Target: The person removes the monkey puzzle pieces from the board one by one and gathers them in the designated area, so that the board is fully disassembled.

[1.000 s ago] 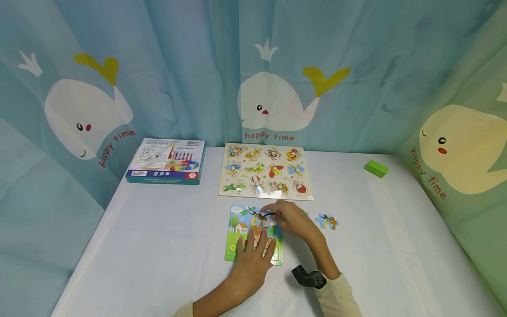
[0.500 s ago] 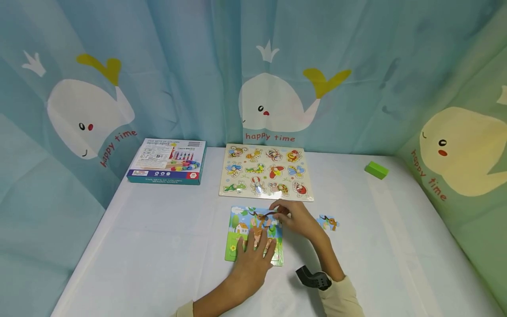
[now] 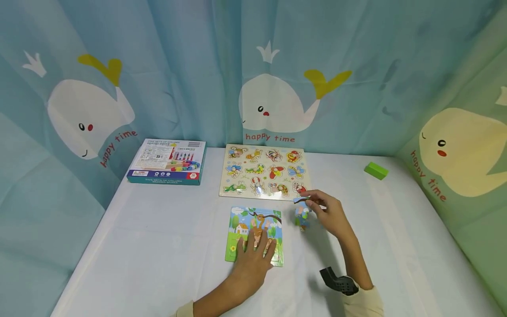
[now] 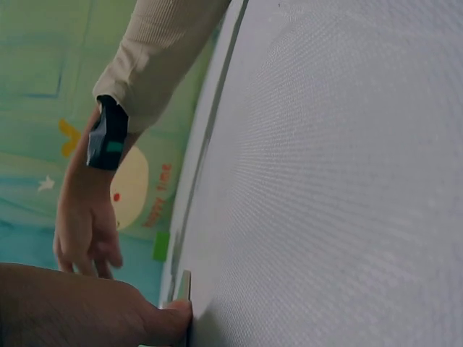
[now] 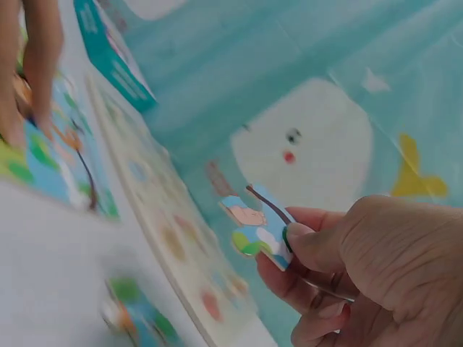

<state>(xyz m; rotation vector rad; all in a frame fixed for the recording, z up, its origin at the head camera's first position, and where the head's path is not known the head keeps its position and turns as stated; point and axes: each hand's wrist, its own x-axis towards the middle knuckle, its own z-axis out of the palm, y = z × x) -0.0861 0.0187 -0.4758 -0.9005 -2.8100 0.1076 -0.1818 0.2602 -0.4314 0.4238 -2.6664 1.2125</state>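
Note:
My left hand (image 3: 249, 264) rests with spread fingers on the lower part of a small picture puzzle board (image 3: 233, 252), which shows a house, a tree and a brown branch. Right of that board, my right hand (image 3: 330, 215) pinches a jigsaw piece (image 5: 262, 224) between thumb and fingers. This piece carries a brown branch, a pink patch, a white cloud and some green. It is raised over the table in the right wrist view. Below it another puzzle piece (image 5: 137, 311) lies on the table, blurred. In the left wrist view, my left thumb is at the board's edge.
Behind the small board lies a larger wooden insect peg puzzle (image 3: 264, 171). A boxed bead set (image 3: 166, 162) sits at the back left, and a green block (image 3: 376, 171) at the back right. Curtains with whale prints (image 3: 273, 101) stand around the white table (image 3: 158, 246).
My right hand has moved right, off the small board, and now holds the piece over the table. It covers the spot where a loose piece showed earlier. My left hand stays put.

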